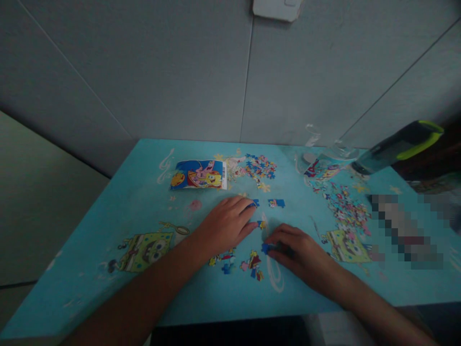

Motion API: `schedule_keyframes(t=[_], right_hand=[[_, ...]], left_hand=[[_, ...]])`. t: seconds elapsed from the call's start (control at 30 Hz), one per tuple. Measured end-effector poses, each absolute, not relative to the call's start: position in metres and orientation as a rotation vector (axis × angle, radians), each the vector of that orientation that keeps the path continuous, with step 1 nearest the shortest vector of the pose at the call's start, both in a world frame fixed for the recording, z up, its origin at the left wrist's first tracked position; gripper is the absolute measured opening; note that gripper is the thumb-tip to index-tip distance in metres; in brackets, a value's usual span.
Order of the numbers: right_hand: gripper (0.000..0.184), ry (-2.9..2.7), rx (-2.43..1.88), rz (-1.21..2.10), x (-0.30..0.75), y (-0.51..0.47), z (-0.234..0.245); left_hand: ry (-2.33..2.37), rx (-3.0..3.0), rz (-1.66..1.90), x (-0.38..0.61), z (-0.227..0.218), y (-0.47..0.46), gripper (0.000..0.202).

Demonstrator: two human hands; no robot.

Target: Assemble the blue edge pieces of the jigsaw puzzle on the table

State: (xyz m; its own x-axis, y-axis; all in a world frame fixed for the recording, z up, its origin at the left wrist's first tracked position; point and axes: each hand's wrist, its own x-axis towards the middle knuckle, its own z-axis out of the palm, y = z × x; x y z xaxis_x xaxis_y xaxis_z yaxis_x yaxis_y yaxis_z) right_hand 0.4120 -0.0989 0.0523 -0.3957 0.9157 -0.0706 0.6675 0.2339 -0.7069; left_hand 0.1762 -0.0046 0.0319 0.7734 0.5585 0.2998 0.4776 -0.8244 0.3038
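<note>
My right hand pinches a small blue puzzle piece between thumb and fingertips, low over the table. Up and to the left of it, my left hand lies flat, palm down, with the thumb apart. Its fingertips rest at a blue joined puzzle strip, which they partly cover. A yellow-and-blue puzzle piece lies by the left thumb tip. Beyond my hands is a short blue puzzle section. Closer to me are a colourful puzzle cluster and blue pieces, partly behind my left wrist.
A cartoon picture card lies at the back left, beside a pile of loose pieces. More pieces spread at the right. A clear tub and dark bottle stand behind them. The turquoise tabletop meets a grey wall.
</note>
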Motion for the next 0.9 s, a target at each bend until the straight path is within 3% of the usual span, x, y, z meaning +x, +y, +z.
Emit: schedule_keyframes(t=[0.27,0.7,0.9], right_hand=[[0.004,-2.086,-1.487,0.959,0.412,-0.103,0.051],[0.025,-1.887,-1.624,0.776,0.444,-0.033,0.06],[0.022,-1.897,-1.571,0.841,0.44,-0.006,0.045]], left_hand=[[0.844,2.732,0.558,0.177,0.032,-0.007,0.039],[0.878,2.689,0.569,0.187,0.035,-0.016,0.046],[0.887,2.681,0.569,0.198,0.036,-0.016,0.047]])
